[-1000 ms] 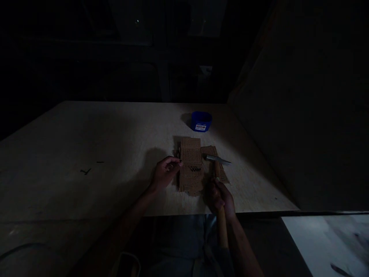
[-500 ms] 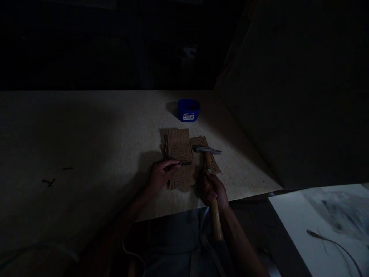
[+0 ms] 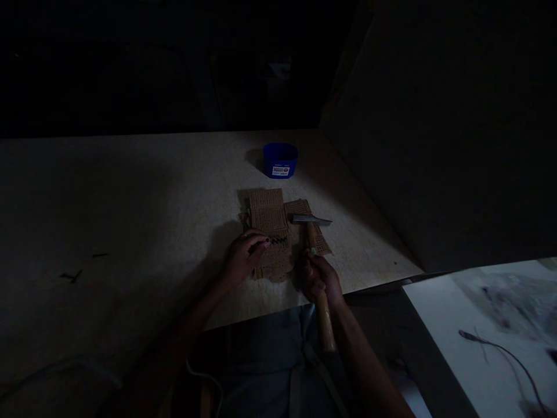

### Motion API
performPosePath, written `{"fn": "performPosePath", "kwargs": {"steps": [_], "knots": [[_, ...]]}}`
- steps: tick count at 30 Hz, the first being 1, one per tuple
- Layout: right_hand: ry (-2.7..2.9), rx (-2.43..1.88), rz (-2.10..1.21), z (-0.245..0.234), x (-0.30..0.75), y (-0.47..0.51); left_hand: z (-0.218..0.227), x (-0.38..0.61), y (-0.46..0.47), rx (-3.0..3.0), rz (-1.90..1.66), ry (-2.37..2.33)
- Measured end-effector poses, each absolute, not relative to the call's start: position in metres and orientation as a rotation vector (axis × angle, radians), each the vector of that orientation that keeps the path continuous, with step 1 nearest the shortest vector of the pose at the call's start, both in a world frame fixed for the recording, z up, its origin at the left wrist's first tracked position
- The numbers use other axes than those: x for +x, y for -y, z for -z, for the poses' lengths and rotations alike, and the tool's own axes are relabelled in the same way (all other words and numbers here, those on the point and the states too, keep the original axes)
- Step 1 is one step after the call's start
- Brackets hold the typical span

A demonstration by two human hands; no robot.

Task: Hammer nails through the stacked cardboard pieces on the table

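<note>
Between thumb and fingers, my left hand (image 3: 243,255) pinches one end of a dark, zigzag strip (image 3: 277,240), which looks like a twisted or corrugated piece of metal. The strip lies over a stack of brown, hole-punched cardboard pieces (image 3: 267,209). My right hand (image 3: 321,276) is wrapped round the wooden handle of a hammer (image 3: 324,325). Its steel head (image 3: 311,220) hovers over or rests by the right-hand cardboard pieces; I cannot tell if they touch. The picture is dark, and the fingers partly hide the strip's left end.
A blue plastic tub (image 3: 280,161) with a white label stands behind the cardboard on the pale tabletop (image 3: 174,174). Small dark pieces (image 3: 72,276) lie at the left. A dark upright panel (image 3: 435,145) rises on the right. A cable (image 3: 500,346) lies on a white surface below it.
The whole view has shifted slightly, so everything sits a little higher and to the left. Both hands keep their grips, and the strip and hammer are almost where they were.
</note>
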State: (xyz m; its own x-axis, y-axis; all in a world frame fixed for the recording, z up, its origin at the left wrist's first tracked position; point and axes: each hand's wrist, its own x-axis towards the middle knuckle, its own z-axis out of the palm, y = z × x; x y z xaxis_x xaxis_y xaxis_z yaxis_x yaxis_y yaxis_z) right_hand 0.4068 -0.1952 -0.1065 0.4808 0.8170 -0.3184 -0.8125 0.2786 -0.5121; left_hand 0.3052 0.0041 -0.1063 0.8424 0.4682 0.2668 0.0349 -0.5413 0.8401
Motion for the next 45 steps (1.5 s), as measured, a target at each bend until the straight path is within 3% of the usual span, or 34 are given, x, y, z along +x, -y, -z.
{"fn": "performPosePath", "kwargs": {"steps": [20,27,36,45], "knots": [[0.069,-0.778,-1.027,0.102,0.402,0.192,0.106,0.305,0.001,2.187,-0.674,-0.336],[0.151,-1.073,-0.873,0.079,0.388,0.199,0.116,0.306,0.005,2.256,-0.853,-0.267],[0.478,-1.554,-0.9,-0.01,0.363,0.243,0.124,0.306,0.005,2.272,-0.903,-0.266],[0.649,-1.857,-0.957,0.013,0.37,0.218,0.125,0.306,0.007,2.366,-0.852,-0.29]]}}
